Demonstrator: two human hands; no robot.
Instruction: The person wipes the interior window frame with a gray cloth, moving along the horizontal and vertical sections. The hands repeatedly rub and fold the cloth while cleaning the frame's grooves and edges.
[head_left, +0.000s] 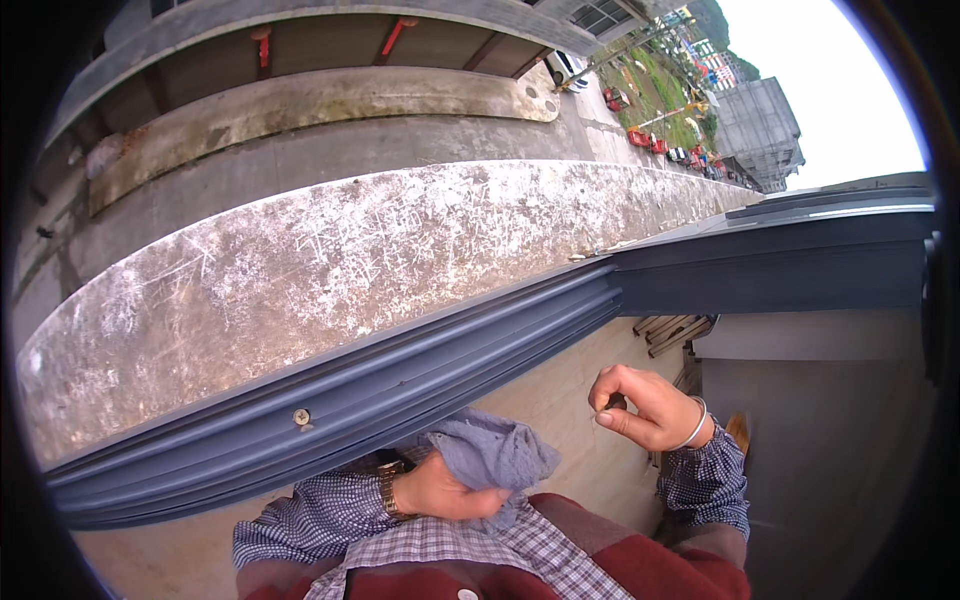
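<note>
My left hand (450, 487) grips a crumpled grey-blue cloth (495, 454) close to my body, just inside a window. My right hand (645, 409) is raised over the floor to the right, apart from the cloth. Its fingers are curled in, the thumb against the forefinger, and no object shows in it. Running diagonally in front of both hands is the dark grey metal track of the window frame (360, 390), with grooves along its length. A screw head (301, 417) shows on the track at the left.
Beyond the track lies a weathered concrete ledge (420, 240), and past its outer edge the drop to a paved street (322, 154). At right, the dark upright frame (765, 262) meets the track. Several metal bars (671, 330) lean low by the wall.
</note>
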